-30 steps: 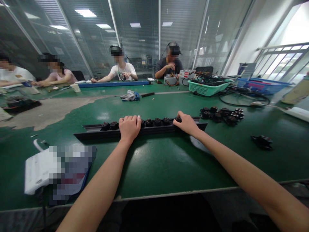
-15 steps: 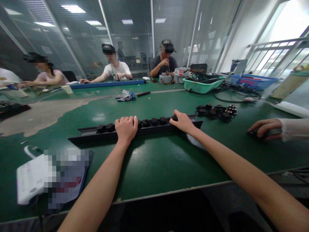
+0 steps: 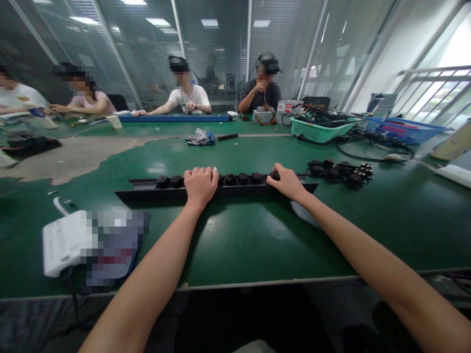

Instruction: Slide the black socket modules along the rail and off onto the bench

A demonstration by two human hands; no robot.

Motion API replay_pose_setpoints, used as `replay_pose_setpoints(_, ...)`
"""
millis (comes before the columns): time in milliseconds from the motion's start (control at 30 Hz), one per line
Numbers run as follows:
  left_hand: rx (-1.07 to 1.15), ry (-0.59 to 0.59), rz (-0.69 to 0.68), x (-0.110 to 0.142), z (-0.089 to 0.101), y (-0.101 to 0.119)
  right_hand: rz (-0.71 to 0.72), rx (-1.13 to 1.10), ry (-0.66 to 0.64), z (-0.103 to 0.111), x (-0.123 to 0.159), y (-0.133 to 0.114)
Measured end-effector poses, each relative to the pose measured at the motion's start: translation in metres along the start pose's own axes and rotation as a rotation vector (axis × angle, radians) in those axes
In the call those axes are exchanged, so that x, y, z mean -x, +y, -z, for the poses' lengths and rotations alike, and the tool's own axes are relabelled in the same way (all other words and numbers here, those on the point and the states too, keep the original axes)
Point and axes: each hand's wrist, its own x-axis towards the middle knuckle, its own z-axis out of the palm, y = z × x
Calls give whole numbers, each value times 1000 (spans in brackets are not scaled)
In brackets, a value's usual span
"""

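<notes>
A long black channel-shaped rail [image 3: 158,195] lies crosswise on the green table, with several round black parts [image 3: 242,178] set in a row inside it. My left hand [image 3: 200,185] wraps over the rail left of its middle, fingers curled over the far side. Near the rail's right end, my right hand [image 3: 286,180] pinches one round black part [image 3: 274,175] at the channel. How deep that part sits is hidden by the fingers. More black parts [image 3: 340,171] with shiny metal ends lie in a loose pile just beyond the rail's right end.
At front left lie a white box-like device [image 3: 64,240] and a grey-blue packet [image 3: 117,250]. Crumpled gloves [image 3: 200,137] and a dark bar [image 3: 227,137] lie farther back. A green basket [image 3: 324,131] of cables and a blue basket [image 3: 405,130] stand back right. Several people sit opposite.
The view has swung left and down slightly, so everything sits farther right and higher. A co-worker's hand at the right has left the view. My hands keep their places on the rail.
</notes>
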Motion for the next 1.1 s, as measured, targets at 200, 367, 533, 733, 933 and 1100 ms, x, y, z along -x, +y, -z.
replay_pose_setpoints(200, 60, -35, 25, 0, 3, 1, -6, -10, -14, -1, -1, 1)
replay_pose_setpoints(367, 48, -22, 20, 0, 3, 1, -9, -9, -20, 0, -1, 0)
replay_pose_setpoints(533, 39, -20, 9, 0, 1, -1, -21, 7, -33, 1, -1, -2)
replay_pose_setpoints(733, -9, 0, -11, -1, -2, -3, -23, 28, -41, 2, -1, -3)
replay_pose_setpoints(933, -28, 16, -21, -3, -2, -2, -19, 25, -49, 5, -2, -5)
replay_pose_setpoints(1100, -2, -4, -11, -4, 0, -2, -10, 25, -45, 7, -2, -7)
